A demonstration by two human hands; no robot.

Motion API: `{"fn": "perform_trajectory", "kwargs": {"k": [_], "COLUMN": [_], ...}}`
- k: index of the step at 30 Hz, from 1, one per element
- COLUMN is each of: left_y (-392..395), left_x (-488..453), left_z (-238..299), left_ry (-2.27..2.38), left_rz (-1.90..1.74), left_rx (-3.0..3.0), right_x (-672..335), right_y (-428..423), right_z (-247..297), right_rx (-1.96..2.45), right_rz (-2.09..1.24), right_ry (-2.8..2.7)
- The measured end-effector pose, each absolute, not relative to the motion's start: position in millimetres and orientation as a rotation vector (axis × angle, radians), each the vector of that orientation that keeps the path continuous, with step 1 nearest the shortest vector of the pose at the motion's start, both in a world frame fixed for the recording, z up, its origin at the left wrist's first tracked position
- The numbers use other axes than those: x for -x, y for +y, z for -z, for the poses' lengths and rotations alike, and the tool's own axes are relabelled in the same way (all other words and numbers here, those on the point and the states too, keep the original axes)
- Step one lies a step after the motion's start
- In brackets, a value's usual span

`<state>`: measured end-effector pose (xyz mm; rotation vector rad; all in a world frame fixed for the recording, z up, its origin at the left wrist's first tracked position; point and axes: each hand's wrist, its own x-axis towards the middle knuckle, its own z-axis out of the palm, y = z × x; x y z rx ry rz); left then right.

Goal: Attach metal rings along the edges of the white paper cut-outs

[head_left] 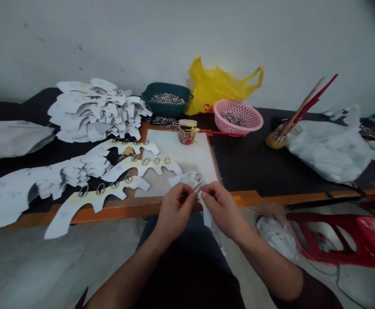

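My left hand (176,209) and my right hand (221,206) meet at the table's front edge, both pinching a white cut-out piece (187,178) with tabs. A metal ring (199,187) sits between my fingertips on one tab, and a second ring (198,176) shows on the tab behind. The piece hangs down over my lap between the hands. Just to the left lie finished white pieces with rings (110,189) threaded on their tabs.
A white board (187,156) lies on the black table with an orange front edge (110,213). Behind it stand a small glue pot (186,131), a green tub of rings (167,99), a pink basket of rings (238,116), a yellow bag (216,86) and a heap of white pieces (93,109). A red stool (345,236) stands at the right.
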<state>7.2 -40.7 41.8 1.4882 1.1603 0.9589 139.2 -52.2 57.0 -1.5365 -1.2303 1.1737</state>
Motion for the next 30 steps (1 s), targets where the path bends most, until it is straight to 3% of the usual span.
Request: {"fn": "perform_trajectory", "kwargs": {"k": [4,9,12,16,18,23,27,30], "left_y": [-49.2,-46.8,-43.7,-46.8,-49.1,-47.0,-42.2,-40.7], "left_x": [-7.1,-8.2,-5.2,-5.0,-8.5,-12.4,-5.1,-4.0], "left_z": [-38.2,-36.7,-37.8,-34.2,-31.3,-31.6,-38.5,-39.9], "left_ry": [1.092,0.972,1.068,1.162,1.163,1.036,1.193,1.206], "left_rz": [-1.152,-0.946,-0.905,-1.124,-1.243,-1.096,-0.992,-1.053], "left_rx": [-1.506,-1.175,-1.336,-1.715,-1.631,-1.165,-1.53,-1.644], "right_x": [-135.5,-132.5,-131.2,-127.0,-124.9,-125.6,-129.0,-130.8], "right_y": [-53.4,-60.0,-60.2,-57.4,-57.4,-60.4,-59.0,-57.2], "right_z": [-54.1,-46.0,-45.3,-52.1,-53.5,-45.2,-40.5,-41.8], "right_rx": [1.319,1.335,1.382,1.288,1.251,1.334,1.428,1.396], "right_rz": [-1.572,-1.464,-1.38,-1.557,-1.594,-1.381,-1.114,-1.161], "right_ry": [-0.764,-0.849,-0.886,-0.633,-0.57,-0.858,-1.158,-1.113]}}
